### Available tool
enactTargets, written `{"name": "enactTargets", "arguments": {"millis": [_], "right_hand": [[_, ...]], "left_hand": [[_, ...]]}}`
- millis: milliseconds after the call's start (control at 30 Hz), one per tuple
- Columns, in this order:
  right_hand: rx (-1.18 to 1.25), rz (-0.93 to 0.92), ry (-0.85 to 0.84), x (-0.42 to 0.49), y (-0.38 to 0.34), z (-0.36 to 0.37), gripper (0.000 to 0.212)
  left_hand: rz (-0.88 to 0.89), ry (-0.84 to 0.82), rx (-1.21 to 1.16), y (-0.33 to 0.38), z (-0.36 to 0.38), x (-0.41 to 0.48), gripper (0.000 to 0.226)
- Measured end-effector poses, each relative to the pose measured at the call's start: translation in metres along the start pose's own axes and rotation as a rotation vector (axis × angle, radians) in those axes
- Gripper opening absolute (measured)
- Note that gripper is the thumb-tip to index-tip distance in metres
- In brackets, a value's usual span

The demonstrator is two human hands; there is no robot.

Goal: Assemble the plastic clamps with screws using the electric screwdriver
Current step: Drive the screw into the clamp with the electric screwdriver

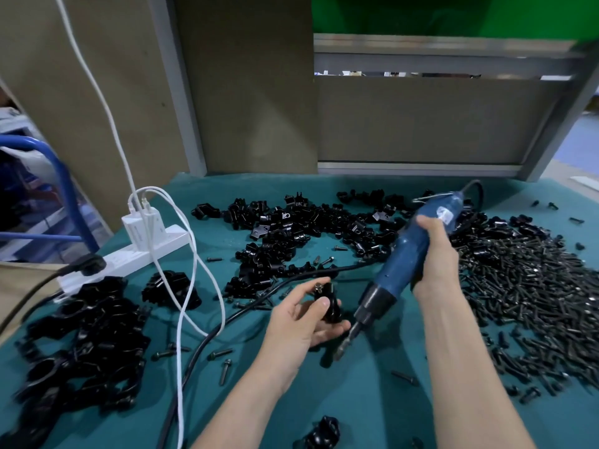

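Observation:
My left hand [303,315] holds a black plastic clamp [327,303] between thumb and fingers, with a screw head showing at its top. My right hand [434,254] grips the blue electric screwdriver [411,251], tilted so that its bit [346,340] points down and left, just right of the clamp and below it. A heap of loose black clamp parts [308,234] lies behind the hands. A big pile of black screws [531,296] spreads to the right. Joined clamps [84,345] are heaped at the left.
A white power strip [129,254] with chargers and white cables [191,286] sits at the left. The screwdriver's black cord [227,322] runs across the green mat [356,400]. Stray screws lie around. One clamp [324,432] lies near the front edge. Panels stand behind.

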State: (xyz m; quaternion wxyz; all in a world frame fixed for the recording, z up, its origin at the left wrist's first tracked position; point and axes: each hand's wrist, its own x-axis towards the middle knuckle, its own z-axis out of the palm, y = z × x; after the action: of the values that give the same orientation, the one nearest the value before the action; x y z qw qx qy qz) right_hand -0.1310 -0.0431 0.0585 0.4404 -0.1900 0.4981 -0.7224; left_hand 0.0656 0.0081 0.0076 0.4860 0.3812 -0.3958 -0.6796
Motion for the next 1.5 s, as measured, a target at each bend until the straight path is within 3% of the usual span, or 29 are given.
{"name": "enactTargets", "arguments": {"millis": [200,300,400,533,700,767,933,1133,1300,1500], "right_hand": [[0.365,-0.003,-0.187,0.004,-0.011,-0.001,0.031],[0.729,0.101,-0.358,0.005,-0.018,-0.006,0.045],[0.83,0.14,-0.415,0.005,-0.023,-0.008,0.039],[0.805,0.212,-0.495,0.006,-0.023,-0.007,0.032],[0.777,0.113,-0.48,-0.001,-0.033,0.002,0.033],[0.746,0.076,-0.459,-0.003,-0.037,0.003,0.031],[0.619,0.003,-0.29,-0.01,-0.043,0.003,0.022],[0.448,-0.228,-0.106,-0.019,-0.053,0.009,0.016],[0.409,-0.382,-0.097,-0.032,-0.056,0.022,0.047],[0.327,-0.5,-0.163,-0.042,-0.056,0.028,0.026]], "left_hand": [[-0.007,0.016,0.006,0.002,-0.001,0.0,0.033],[0.005,0.029,0.019,0.002,0.0,0.0,0.035],[-0.008,0.028,-0.02,0.002,0.002,-0.001,0.036],[-0.012,0.028,0.035,-0.004,0.003,0.0,0.038],[0.067,-0.015,0.411,-0.002,-0.003,0.0,0.038],[0.094,-0.005,0.516,0.002,-0.006,0.0,0.051],[0.213,0.029,0.851,0.008,-0.01,-0.004,0.047],[0.208,0.033,0.902,0.014,-0.012,-0.008,0.026],[0.219,0.022,0.988,0.016,-0.013,-0.008,0.026],[0.224,-0.016,1.055,0.015,-0.013,-0.009,0.029]]}}
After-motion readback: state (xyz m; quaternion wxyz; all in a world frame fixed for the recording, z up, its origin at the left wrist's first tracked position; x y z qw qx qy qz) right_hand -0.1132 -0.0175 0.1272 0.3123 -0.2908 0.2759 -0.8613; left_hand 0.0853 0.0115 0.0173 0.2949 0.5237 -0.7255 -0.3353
